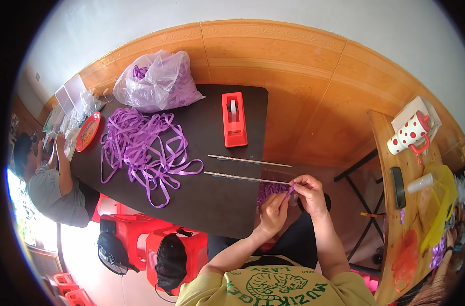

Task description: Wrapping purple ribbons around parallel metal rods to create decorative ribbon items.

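Note:
Just past the table's right edge, my left hand [274,213] and my right hand [310,195] pinch a short stretch of purple ribbon [290,190] between them. Close by my right fingers is the tip of a thin metal rod [245,177], twisted at its far left end. A second, similar rod [248,160] lies above it, also jutting over the table edge. More purple ribbon [270,192] hangs or lies below, partly hidden by my hands. On the table, a loose heap of purple ribbon [140,140] spreads out to the left.
The dark table [217,204] carries a red tape dispenser [235,120], a plastic bag of purple ribbon [161,84] and a red plate [88,131]. Another person [59,191] sits at the far left. Red stools [153,245] stand below; a wooden table [421,214] with a spotted cup [410,133] is at right.

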Demonstrator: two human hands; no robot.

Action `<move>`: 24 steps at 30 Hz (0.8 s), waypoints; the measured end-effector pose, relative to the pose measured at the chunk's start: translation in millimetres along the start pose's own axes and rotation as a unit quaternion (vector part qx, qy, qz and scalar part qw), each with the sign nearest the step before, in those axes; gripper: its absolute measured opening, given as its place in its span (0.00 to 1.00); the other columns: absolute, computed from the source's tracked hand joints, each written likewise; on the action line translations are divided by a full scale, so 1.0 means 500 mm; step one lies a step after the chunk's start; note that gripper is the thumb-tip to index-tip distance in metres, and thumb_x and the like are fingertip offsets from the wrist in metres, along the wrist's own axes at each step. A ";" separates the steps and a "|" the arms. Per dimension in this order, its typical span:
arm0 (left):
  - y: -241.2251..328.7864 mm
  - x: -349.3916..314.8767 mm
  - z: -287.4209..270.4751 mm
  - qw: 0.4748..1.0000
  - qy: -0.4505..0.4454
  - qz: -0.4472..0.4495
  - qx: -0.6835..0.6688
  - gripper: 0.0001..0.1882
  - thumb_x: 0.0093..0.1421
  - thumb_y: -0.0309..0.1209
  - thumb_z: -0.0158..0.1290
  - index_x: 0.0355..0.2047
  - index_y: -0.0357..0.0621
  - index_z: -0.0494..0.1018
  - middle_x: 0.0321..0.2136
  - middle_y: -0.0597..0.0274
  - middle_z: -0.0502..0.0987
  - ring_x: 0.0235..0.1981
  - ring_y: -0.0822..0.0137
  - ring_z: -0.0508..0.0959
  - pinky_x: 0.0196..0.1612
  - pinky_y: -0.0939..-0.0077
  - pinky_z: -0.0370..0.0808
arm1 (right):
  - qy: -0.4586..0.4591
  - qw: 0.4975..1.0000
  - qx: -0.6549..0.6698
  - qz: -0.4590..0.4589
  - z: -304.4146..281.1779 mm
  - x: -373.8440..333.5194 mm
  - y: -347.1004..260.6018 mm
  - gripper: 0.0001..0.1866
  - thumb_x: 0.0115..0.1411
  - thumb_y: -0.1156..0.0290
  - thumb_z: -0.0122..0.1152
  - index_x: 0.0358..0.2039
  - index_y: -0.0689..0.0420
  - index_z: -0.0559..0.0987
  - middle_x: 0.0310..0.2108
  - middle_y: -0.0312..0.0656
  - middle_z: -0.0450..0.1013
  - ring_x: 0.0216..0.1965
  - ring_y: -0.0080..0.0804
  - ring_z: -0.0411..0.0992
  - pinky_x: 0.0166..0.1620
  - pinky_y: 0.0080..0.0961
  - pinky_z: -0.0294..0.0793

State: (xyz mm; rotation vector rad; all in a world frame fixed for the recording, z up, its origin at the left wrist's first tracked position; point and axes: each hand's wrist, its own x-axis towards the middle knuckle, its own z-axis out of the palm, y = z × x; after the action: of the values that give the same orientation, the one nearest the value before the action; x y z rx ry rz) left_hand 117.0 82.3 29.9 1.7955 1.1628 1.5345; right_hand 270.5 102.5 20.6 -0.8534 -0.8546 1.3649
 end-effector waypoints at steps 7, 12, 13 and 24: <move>-0.010 0.003 -0.011 0.997 -0.018 0.068 0.029 0.11 0.51 0.18 0.55 0.36 0.34 0.76 0.27 0.50 0.77 0.27 0.53 0.77 0.30 0.68 0.74 | -0.036 0.999 -0.006 -0.010 -0.013 -0.009 -0.006 0.08 0.59 0.83 0.52 0.39 0.61 0.77 0.36 0.46 0.76 0.31 0.28 0.74 0.32 0.23 0.76; -0.033 -0.005 -0.017 0.994 -0.033 0.093 0.052 0.11 0.53 0.18 0.52 0.38 0.33 0.76 0.31 0.48 0.77 0.30 0.51 0.78 0.35 0.64 0.74 | -0.058 0.997 -0.026 -0.038 -0.013 0.001 0.001 0.08 0.59 0.84 0.52 0.38 0.62 0.76 0.35 0.45 0.76 0.30 0.28 0.74 0.32 0.23 0.76; -0.044 -0.010 -0.015 0.997 -0.038 0.051 0.038 0.13 0.54 0.21 0.53 0.41 0.33 0.74 0.33 0.47 0.77 0.32 0.49 0.77 0.37 0.63 0.74 | -0.053 0.997 -0.033 -0.046 -0.009 0.005 0.006 0.08 0.58 0.84 0.52 0.38 0.62 0.76 0.34 0.44 0.76 0.30 0.28 0.74 0.32 0.23 0.76; -0.001 -0.101 -0.159 0.772 -0.589 -0.194 -0.139 0.15 0.57 0.35 0.55 0.37 0.34 0.75 0.34 0.50 0.77 0.38 0.57 0.77 0.42 0.67 0.73 | 0.177 0.970 -0.163 0.038 -0.169 0.001 0.145 0.08 0.55 0.76 0.61 0.37 0.58 0.78 0.26 0.33 0.74 0.26 0.19 0.71 0.27 0.15 0.68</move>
State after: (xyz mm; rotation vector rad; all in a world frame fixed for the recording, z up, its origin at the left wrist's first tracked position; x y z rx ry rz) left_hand 40.7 27.7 21.3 1.6467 0.5273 0.1308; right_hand 313.0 103.4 -82.2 -1.3530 -0.7800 1.1033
